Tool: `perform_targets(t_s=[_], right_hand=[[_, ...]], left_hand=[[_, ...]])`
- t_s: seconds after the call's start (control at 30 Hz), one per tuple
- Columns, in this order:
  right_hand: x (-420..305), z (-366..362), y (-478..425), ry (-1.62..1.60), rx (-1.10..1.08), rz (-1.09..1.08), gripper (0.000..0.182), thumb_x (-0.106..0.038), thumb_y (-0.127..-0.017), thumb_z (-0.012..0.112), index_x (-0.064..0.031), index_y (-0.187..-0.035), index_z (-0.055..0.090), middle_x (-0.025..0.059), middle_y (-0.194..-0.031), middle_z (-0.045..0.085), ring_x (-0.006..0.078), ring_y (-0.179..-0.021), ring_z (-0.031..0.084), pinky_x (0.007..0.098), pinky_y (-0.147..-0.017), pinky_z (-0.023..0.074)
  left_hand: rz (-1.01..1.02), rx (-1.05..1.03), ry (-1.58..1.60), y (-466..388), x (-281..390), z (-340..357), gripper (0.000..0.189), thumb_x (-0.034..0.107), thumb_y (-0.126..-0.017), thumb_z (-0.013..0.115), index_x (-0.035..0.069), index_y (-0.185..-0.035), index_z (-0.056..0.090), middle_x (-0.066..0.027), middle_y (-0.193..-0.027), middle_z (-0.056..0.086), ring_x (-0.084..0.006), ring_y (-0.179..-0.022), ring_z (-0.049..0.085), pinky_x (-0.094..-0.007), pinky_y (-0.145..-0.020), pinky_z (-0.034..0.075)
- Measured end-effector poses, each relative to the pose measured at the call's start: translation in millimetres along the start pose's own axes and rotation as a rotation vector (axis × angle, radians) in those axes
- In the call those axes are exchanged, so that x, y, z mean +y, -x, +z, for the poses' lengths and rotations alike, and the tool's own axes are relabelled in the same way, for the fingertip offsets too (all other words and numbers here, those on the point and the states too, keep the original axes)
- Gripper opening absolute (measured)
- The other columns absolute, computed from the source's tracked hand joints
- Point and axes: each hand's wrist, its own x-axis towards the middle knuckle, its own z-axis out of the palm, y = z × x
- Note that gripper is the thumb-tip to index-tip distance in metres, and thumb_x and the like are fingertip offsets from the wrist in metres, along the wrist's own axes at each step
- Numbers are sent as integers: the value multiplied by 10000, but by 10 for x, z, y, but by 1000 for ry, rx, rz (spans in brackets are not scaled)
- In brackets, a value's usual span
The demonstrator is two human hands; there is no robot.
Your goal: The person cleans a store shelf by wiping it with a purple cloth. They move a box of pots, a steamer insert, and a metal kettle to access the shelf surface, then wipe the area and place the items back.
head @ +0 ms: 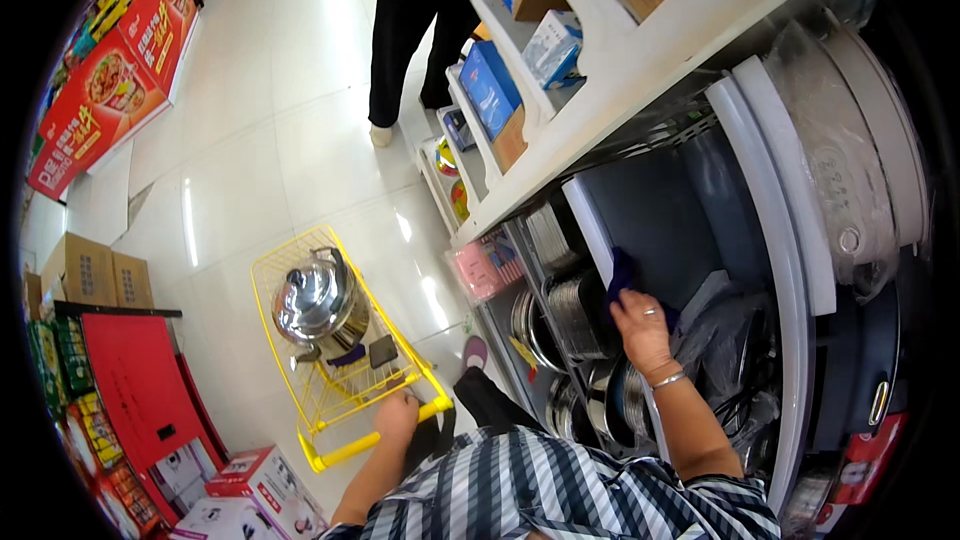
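Note:
My right hand [643,330], with a ring and a bracelet, holds a dark purple cloth [619,274] against the white edge of a dark grey shelf panel [637,202]. My left hand [397,414] is closed at the handle end of a yellow wire shopping cart [345,457]. Inside the cart stand a shiny lidded steel pot [311,304], a dark flat object [383,351] and a small purple cloth [347,356]. To the right of my right hand lie clear plastic wrapping and black cords [739,367].
Steel trays [576,315] and round pans [531,326] fill the lower shelves. A wrapped white appliance [840,165] is at the right. Another person [412,30] stands beyond the shelving. Cardboard boxes [94,270] and a red display panel [131,382] are on the left.

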Motion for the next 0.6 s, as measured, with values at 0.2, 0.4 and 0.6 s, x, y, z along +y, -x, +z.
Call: perform_targets(t_s=[0.2, 0.4, 0.6], right_hand=[[65, 335, -580, 232, -149, -155, 276, -159, -736, 495, -43, -958, 610, 81, -1061, 532, 215, -1077, 443, 405, -993, 286], [159, 581, -1713, 328, -73, -164, 293, -145, -761, 498, -27, -1013, 590, 114, -1137, 501, 247, -1115, 411, 457, -984, 258], [19, 624, -1793, 485, -233, -77, 318, -163, -781, 479, -46, -1060, 576, 124, -1169, 481, 260, -1081, 413, 400, -893, 296]], left_hand=[[37, 63, 24, 23, -51, 7, 221, 248, -756, 494, 79, -800, 631, -149, -828, 619, -327, -771, 589, -430, -686, 471], [7, 64, -7, 17, -105, 69, 234, 276, -773, 481, 95, -842, 612, -157, -847, 619, -346, -779, 590, -443, -693, 466], [-46, -16, -34, 59, -68, -20, 263, 289, -780, 464, 110, -898, 616, -167, -872, 616, -339, -819, 586, -429, -712, 467]])
